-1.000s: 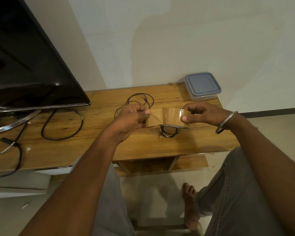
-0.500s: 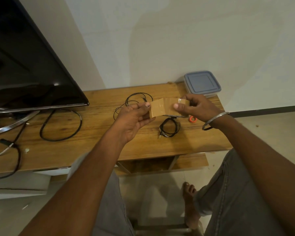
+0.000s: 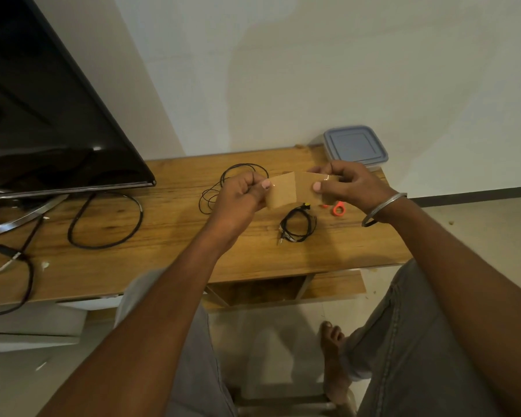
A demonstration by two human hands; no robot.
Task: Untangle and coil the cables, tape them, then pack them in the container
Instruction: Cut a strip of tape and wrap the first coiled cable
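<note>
Television [image 3: 42, 115] crowds the table's [image 3: 178, 260] left end, with a thick black cable loop [image 3: 103, 227] beside it; bare wood runs along the near edge. Your left hand [image 3: 235, 200] pinches one end of the brown tape [image 3: 283, 192] above a loose thin cable [image 3: 223, 185]. The coiled cable [image 3: 298, 228] lies below the tape. Your right hand [image 3: 355, 188] pinches the other end. The lidded container [image 3: 355, 144] sits on the far right corner.

Grey trousers [image 3: 418, 341], steel bangle [image 3: 382, 207], bare foot [image 3: 333, 356]
</note>
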